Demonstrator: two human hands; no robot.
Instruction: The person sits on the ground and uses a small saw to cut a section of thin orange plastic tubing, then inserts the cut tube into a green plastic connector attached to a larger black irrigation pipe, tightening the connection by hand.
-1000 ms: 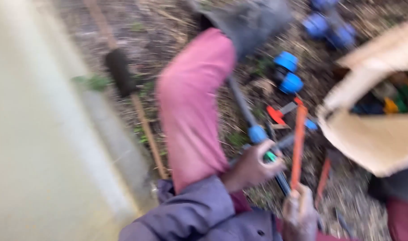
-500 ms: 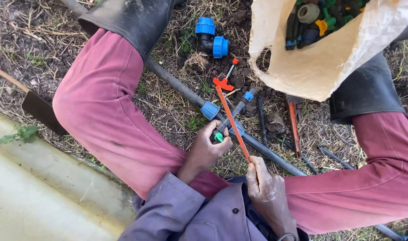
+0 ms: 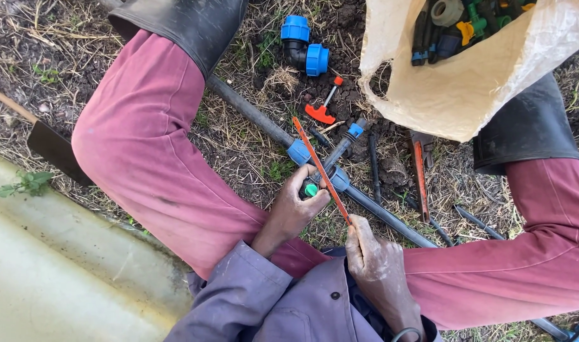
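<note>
My left hand (image 3: pixel 294 208) grips a small green-capped fitting (image 3: pixel 311 189) at the blue tee joint (image 3: pixel 335 178) on a black pipe (image 3: pixel 258 117) lying on the ground between my knees. My right hand (image 3: pixel 371 258) holds the near end of an orange hacksaw blade (image 3: pixel 320 168), which slants up and to the left across the joint. Both legs in red trousers and black boots frame the pipe.
A blue-ended elbow fitting (image 3: pixel 301 44) and a small red tool (image 3: pixel 323 108) lie on the soil beyond the pipe. A pale sack (image 3: pixel 466 82) with several pipe fittings sits at upper right. Red-handled pliers (image 3: pixel 420 174) lie right. A spade blade (image 3: pixel 54 149) and a pale concrete edge (image 3: pixel 61 266) are left.
The view has steadied and come closer to the joint. The blade has shifted slightly along the fitting, and both hands stay in the same grip.
</note>
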